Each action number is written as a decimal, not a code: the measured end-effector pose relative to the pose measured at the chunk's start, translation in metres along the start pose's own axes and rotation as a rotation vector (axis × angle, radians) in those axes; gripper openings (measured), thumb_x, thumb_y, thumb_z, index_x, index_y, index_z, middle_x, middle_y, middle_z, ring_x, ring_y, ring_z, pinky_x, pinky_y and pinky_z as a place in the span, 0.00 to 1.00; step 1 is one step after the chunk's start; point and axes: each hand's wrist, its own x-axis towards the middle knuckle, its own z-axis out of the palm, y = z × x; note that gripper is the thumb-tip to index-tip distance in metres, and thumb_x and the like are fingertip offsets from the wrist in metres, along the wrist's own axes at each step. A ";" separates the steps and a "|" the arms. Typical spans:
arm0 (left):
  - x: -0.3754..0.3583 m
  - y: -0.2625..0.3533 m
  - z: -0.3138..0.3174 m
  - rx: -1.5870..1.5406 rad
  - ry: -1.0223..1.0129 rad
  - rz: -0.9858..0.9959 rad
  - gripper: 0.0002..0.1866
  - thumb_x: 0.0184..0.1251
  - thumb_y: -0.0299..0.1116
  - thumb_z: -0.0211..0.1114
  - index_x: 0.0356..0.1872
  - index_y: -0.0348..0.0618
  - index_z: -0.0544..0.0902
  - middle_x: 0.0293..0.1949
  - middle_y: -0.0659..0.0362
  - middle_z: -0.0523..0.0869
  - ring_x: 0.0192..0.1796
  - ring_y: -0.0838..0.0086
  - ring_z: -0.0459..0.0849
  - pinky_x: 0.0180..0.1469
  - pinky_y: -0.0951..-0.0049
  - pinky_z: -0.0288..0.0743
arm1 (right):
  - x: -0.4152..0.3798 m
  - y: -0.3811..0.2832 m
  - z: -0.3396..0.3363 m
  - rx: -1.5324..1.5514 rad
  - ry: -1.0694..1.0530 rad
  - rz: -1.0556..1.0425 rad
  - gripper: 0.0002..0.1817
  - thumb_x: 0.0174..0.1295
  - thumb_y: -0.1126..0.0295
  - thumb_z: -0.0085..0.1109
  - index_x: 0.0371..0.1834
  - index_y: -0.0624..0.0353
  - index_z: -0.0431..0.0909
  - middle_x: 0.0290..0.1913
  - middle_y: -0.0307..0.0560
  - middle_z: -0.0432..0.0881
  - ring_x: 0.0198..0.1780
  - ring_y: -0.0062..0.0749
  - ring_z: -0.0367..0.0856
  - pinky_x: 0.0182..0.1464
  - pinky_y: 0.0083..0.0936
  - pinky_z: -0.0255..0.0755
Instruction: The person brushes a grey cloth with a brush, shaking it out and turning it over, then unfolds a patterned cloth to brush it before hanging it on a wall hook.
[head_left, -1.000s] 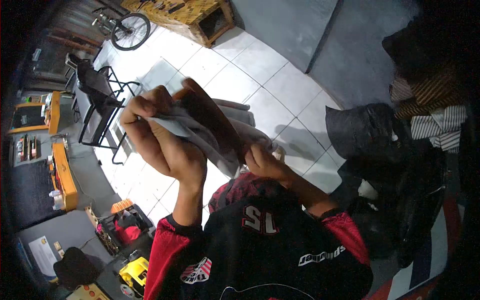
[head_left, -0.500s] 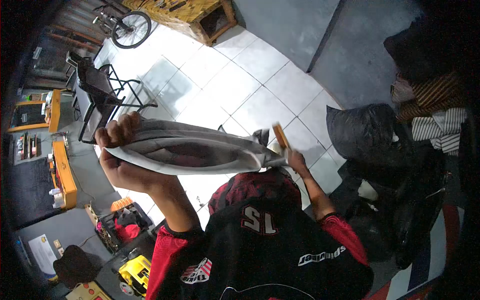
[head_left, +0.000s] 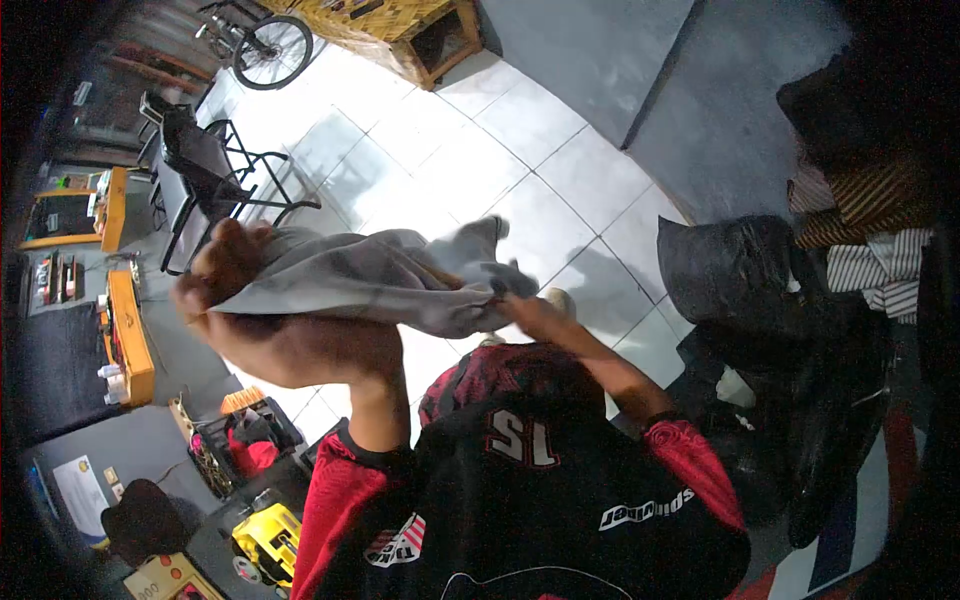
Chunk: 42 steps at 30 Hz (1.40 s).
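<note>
A grey cloth garment (head_left: 350, 275) is stretched and bunched between my two hands, its far end hanging loose over the tiled floor. My left hand (head_left: 225, 270), blurred by motion, is closed around the garment's left end. On the other side my right hand (head_left: 525, 315) grips the gathered cloth near its right end, the fingertips partly hidden by folds. A narrow tan strip (head_left: 440, 272) shows among the folds; I cannot make out what it is.
A folding chair (head_left: 200, 165) and a bicycle (head_left: 270, 55) stand beyond at the left. Black bags (head_left: 725, 265) and striped cloth (head_left: 880, 265) are piled at the right. An orange shelf (head_left: 130, 340), a crate (head_left: 245, 440) and a yellow toy vehicle (head_left: 268, 540) are at lower left.
My right hand has moved left, toward my left hand, and the garment has gone from a taut length to loose folds. The orange-brown piece by my right hand no longer shows there.
</note>
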 end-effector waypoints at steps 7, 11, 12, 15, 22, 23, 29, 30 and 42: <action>0.032 -0.007 -0.017 -0.147 0.084 -0.109 0.09 0.64 0.34 0.38 0.27 0.45 0.64 0.23 0.61 0.65 0.27 0.74 0.62 0.36 0.70 0.59 | -0.071 0.164 0.072 -0.340 -0.075 0.568 0.14 0.58 0.64 0.42 0.35 0.61 0.75 0.34 0.59 0.78 0.38 0.53 0.77 0.39 0.45 0.70; 0.023 -0.010 -0.017 -0.341 -0.100 -0.449 0.12 0.53 0.43 0.44 0.19 0.47 0.61 0.18 0.62 0.61 0.25 0.74 0.59 0.32 0.73 0.53 | -0.066 0.155 0.044 -0.272 0.106 0.562 0.17 0.60 0.60 0.39 0.33 0.61 0.75 0.32 0.58 0.78 0.36 0.54 0.77 0.36 0.42 0.69; 0.015 -0.011 -0.013 -0.384 -0.166 -0.479 0.16 0.52 0.48 0.44 0.16 0.48 0.59 0.16 0.64 0.57 0.23 0.74 0.57 0.31 0.73 0.53 | -0.055 0.121 0.022 -0.048 0.270 0.627 0.17 0.60 0.59 0.40 0.33 0.61 0.74 0.31 0.60 0.77 0.36 0.54 0.77 0.36 0.41 0.70; 0.000 -0.023 -0.017 -0.257 -0.259 -0.540 0.18 0.59 0.38 0.48 0.12 0.50 0.55 0.13 0.67 0.52 0.17 0.78 0.53 0.23 0.78 0.51 | -0.028 0.009 -0.028 0.557 0.618 0.355 0.21 0.64 0.52 0.36 0.30 0.59 0.70 0.18 0.39 0.68 0.22 0.23 0.67 0.25 0.25 0.62; -0.018 -0.017 -0.007 -0.254 -0.312 -0.423 0.20 0.58 0.24 0.55 0.11 0.50 0.56 0.10 0.67 0.60 0.12 0.85 0.56 0.18 0.82 0.56 | 0.021 -0.071 0.014 0.627 0.617 -0.497 0.23 0.52 0.76 0.51 0.53 0.70 0.63 0.46 0.60 0.72 0.47 0.43 0.73 0.49 0.32 0.66; -0.016 -0.008 0.002 -0.056 -0.224 -0.312 0.18 0.59 0.27 0.54 0.13 0.49 0.59 0.10 0.67 0.58 0.12 0.85 0.53 0.18 0.81 0.55 | 0.020 -0.072 0.001 0.564 0.464 -0.291 0.18 0.55 0.73 0.48 0.50 0.66 0.65 0.43 0.58 0.73 0.44 0.43 0.74 0.46 0.32 0.67; 0.030 0.025 -0.008 -0.155 0.102 -0.272 0.15 0.59 0.33 0.52 0.14 0.50 0.62 0.12 0.68 0.48 0.14 0.84 0.47 0.17 0.79 0.46 | -0.027 0.129 0.057 -0.252 -0.096 0.424 0.18 0.58 0.69 0.43 0.54 0.49 0.66 0.30 0.51 0.77 0.34 0.44 0.79 0.34 0.40 0.72; 0.034 0.023 -0.017 -0.222 0.037 -0.296 0.16 0.59 0.33 0.52 0.13 0.51 0.60 0.12 0.68 0.48 0.13 0.84 0.47 0.17 0.79 0.46 | -0.046 0.128 0.060 -0.346 0.078 0.548 0.16 0.58 0.67 0.44 0.49 0.53 0.71 0.31 0.52 0.78 0.33 0.46 0.79 0.36 0.38 0.73; 0.017 -0.031 -0.052 -0.322 -0.856 -0.445 0.07 0.52 0.24 0.54 0.19 0.40 0.65 0.20 0.49 0.75 0.19 0.67 0.72 0.21 0.69 0.69 | -0.035 -0.027 -0.079 0.924 0.456 0.010 0.17 0.66 0.59 0.36 0.27 0.60 0.68 0.13 0.30 0.59 0.13 0.13 0.54 0.16 0.14 0.50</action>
